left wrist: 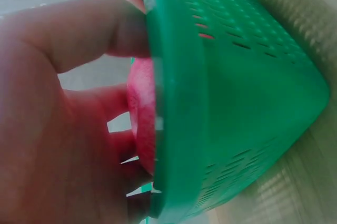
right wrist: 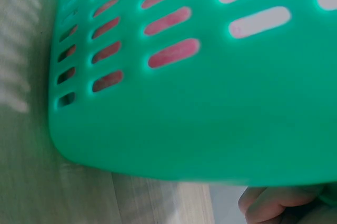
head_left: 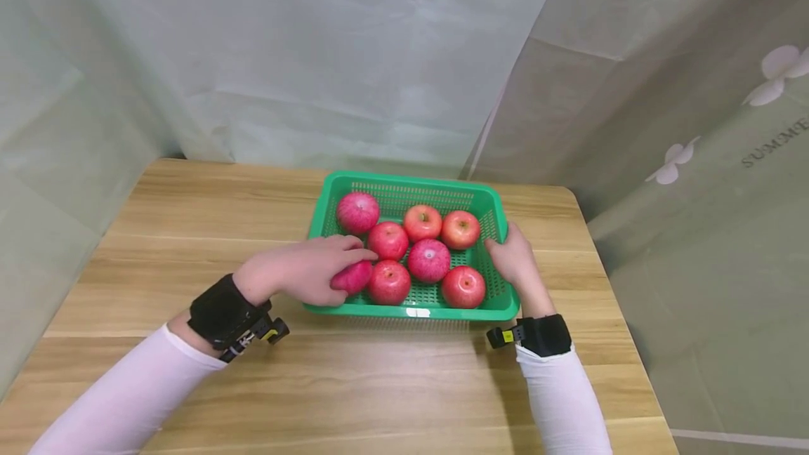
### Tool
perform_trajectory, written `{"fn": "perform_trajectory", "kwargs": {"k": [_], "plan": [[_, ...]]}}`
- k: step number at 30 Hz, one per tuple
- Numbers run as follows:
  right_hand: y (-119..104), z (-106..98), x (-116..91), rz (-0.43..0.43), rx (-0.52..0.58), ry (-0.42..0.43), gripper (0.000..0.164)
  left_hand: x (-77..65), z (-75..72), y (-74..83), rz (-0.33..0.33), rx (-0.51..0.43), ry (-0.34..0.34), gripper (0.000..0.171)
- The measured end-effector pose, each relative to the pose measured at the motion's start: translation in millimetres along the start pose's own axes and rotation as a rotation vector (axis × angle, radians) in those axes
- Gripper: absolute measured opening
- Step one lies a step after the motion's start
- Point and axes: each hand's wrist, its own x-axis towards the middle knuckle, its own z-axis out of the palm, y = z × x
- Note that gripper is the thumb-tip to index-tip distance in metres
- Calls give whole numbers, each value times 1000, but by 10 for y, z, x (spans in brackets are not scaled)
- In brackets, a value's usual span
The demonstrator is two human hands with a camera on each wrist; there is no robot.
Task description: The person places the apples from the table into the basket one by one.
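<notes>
A green plastic basket (head_left: 417,313) with slotted walls holds several red and pink apples (head_left: 429,260). In its near left corner my left hand (head_left: 316,269) reaches over the rim, fingers curled round a deep pink apple (head_left: 352,277). The left wrist view has the thumb at the basket's rim (left wrist: 179,103) and the fingers around the far side of that apple (left wrist: 141,108). My right hand (head_left: 515,255) grips the basket's right rim, thumb on the inner side. In the right wrist view the basket wall (right wrist: 210,119) fills most of the picture, with fingers below it.
The basket stands on a wooden table (head_left: 404,385) toward its back edge. Pale cloth hangs (head_left: 316,55) behind the table, and a printed grey curtain (head_left: 663,125) hangs to the right. Black straps with small cameras sit on both wrists.
</notes>
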Motion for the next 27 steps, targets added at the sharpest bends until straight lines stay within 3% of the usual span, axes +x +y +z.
{"fn": "perform_trajectory", "kwargs": {"k": [7, 12, 20, 23, 27], "plan": [[-4, 21, -23, 3, 4, -6, 52, 2, 58, 12, -31, -28, -59, 63], [-22, 11, -14, 6, 20, -19, 54, 2, 61, 15, -25, -38, -61, 65], [36, -26, 18, 11, 94, -46, 60, 14, 82, -32, -13, -69, -32, 71], [71, -50, 15, 28, 151, -81, 69, 16, 92, -47, -11, -98, -20, 74], [85, -117, -3, 51, 220, -149, 87, -13, 107, -87, 0, -172, 55, 77]]}}
